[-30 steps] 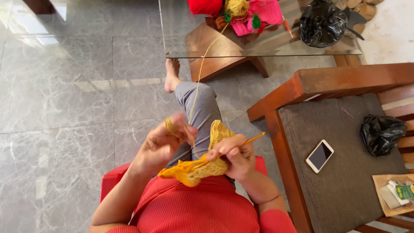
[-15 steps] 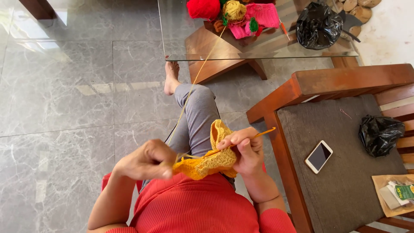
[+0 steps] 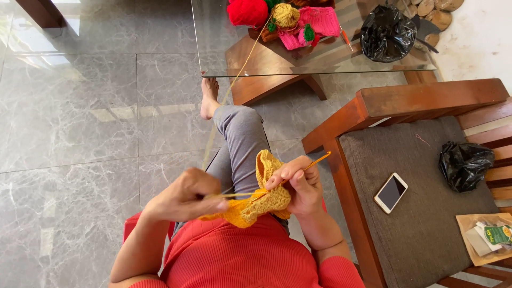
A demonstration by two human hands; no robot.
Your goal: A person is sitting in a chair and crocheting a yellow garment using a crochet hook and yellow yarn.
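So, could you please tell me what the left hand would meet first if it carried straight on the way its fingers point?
Probably the yellow crochet piece: the left hand points right along the taut yarn toward it, with the right hand just beyond.

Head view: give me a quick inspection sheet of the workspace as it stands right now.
Surface: grey marble floor; glass table ahead.
Job's things: yellow crochet piece over the lap; orange hook; yellow yarn ball on the table, strand running down to the work.
Clutter: red yarn ball, pink knitted piece, black bag.
Hands: left hand pinches the strand; right hand holds hook and piece.
Cables: nothing seen.
Surroundings: wooden chair with phone, second black bag, paper packet.
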